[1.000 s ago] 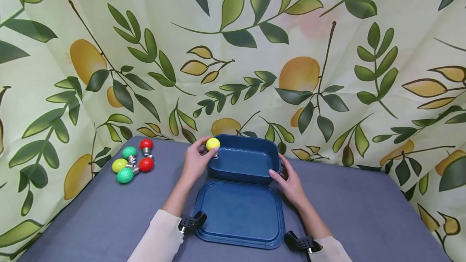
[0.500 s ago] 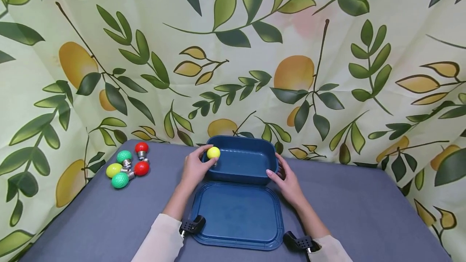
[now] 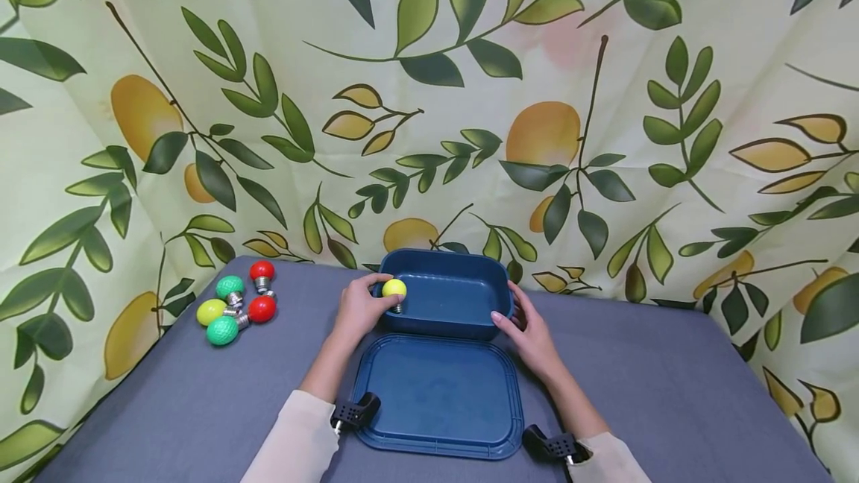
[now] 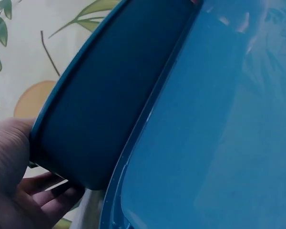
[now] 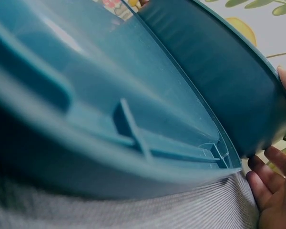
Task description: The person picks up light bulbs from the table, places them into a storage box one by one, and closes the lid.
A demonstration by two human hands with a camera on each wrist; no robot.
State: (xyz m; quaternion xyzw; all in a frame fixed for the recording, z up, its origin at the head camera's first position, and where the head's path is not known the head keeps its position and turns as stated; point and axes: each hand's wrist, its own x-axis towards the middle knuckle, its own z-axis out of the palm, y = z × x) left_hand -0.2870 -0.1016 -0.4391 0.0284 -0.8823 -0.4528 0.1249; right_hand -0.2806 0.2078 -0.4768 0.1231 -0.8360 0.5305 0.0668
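In the head view, my left hand [image 3: 362,309] pinches a yellow light bulb [image 3: 394,288] between thumb and fingers, its metal base pointing down inside the left end of a blue plastic container [image 3: 450,329]. The left wrist view shows the left hand [image 4: 26,176] at the container's end wall [image 4: 100,90], which hides the bulb there. My right hand [image 3: 533,330] holds the container's right end, thumb on the near corner. Fingers of the right hand [image 5: 271,186] reach round the low edge of that end in the right wrist view. A blue lid [image 3: 439,397] lies in front.
Left of the container, a loose group of light bulbs lies on the grey cloth [image 3: 295,349]: red bulbs [image 3: 262,308], green bulbs [image 3: 222,330] and a yellow bulb [image 3: 211,312]. A leaf-patterned fabric backdrop [image 3: 429,110] stands close behind the container.
My left hand has brought the yellow light bulb lower, from the container's left rim down into its left end. The right hand keeps its hold. The head view has shifted slightly.
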